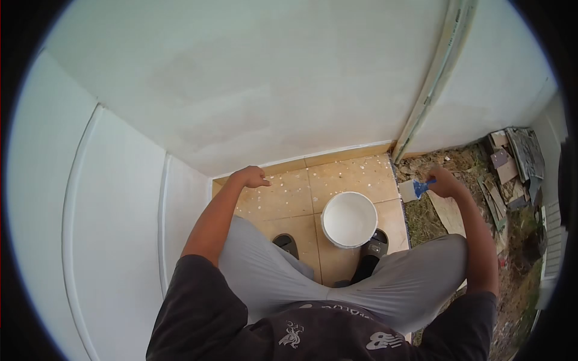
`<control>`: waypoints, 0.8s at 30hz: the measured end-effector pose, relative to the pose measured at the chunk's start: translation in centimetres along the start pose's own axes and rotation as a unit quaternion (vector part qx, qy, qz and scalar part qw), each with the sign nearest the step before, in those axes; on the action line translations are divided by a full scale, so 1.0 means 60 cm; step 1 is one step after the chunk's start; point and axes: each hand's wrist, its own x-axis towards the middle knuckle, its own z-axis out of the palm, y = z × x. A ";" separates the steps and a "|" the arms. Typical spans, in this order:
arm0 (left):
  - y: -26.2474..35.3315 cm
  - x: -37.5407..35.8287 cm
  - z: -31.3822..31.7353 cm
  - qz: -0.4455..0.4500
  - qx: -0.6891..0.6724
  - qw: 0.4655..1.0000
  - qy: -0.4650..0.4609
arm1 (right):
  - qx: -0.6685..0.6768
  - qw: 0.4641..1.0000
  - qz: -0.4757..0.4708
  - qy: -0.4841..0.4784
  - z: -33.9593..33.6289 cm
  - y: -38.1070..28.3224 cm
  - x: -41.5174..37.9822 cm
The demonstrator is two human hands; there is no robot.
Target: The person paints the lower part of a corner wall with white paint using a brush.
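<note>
My right hand is wrapped round the blue handle of a paintbrush. The brush points left, its wide head pale with white paint, to the right of a white bucket. White paint coats the inside of that bucket, which stands on the tiled floor between my feet. Over the tiles near the base of the wall, my left hand hangs with curled fingers and nothing visible in them. Neither hand touches the bucket.
A whitish wall rises in front, with a low tile skirting. White panels stand on the left. Paint spots dot the tiled floor. Beyond its right edge lie bare ground and a pile of broken boards. A vertical post stands at the right.
</note>
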 end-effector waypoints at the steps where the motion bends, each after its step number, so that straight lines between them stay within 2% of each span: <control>1: 0.009 -0.011 -0.003 -0.004 0.015 1.000 0.012 | -0.043 0.999 0.002 -0.005 -0.002 0.002 0.003; 2: 0.007 -0.007 0.002 0.006 0.005 1.000 0.017 | -0.024 0.999 0.026 -0.014 -0.001 0.009 0.005; 4: -0.002 0.023 0.015 -0.005 0.017 1.000 -0.012 | -0.003 1.000 -0.005 0.021 0.010 0.038 0.007; 5: 0.005 0.019 0.014 -0.015 0.014 1.000 -0.019 | -0.033 0.999 0.028 -0.016 -0.004 0.012 0.004; 6: 0.013 0.015 0.008 -0.017 0.017 0.999 -0.028 | -0.030 0.999 -0.006 -0.014 -0.007 0.009 0.000; 9: 0.007 0.043 0.025 -0.018 0.034 0.999 -0.039 | -0.026 1.000 0.006 -0.014 -0.006 0.012 0.001; 13: -0.003 0.051 0.036 -0.008 0.034 0.999 -0.013 | -0.032 0.999 0.041 -0.014 -0.004 0.033 0.002; 16: 0.001 0.047 0.044 0.006 0.045 0.999 -0.009 | -0.037 0.998 -0.017 0.053 0.012 0.072 0.011; 19: 0.009 0.029 0.038 0.010 0.055 0.998 0.005 | -0.035 0.998 -0.013 0.044 0.014 0.090 0.016; 22: 0.013 0.025 0.035 0.006 0.054 0.999 0.005 | -0.067 0.997 -0.034 0.030 0.004 0.068 0.012; 24: 0.014 0.027 0.036 0.012 0.045 0.999 0.007 | -0.053 0.998 -0.008 0.012 -0.005 0.026 0.003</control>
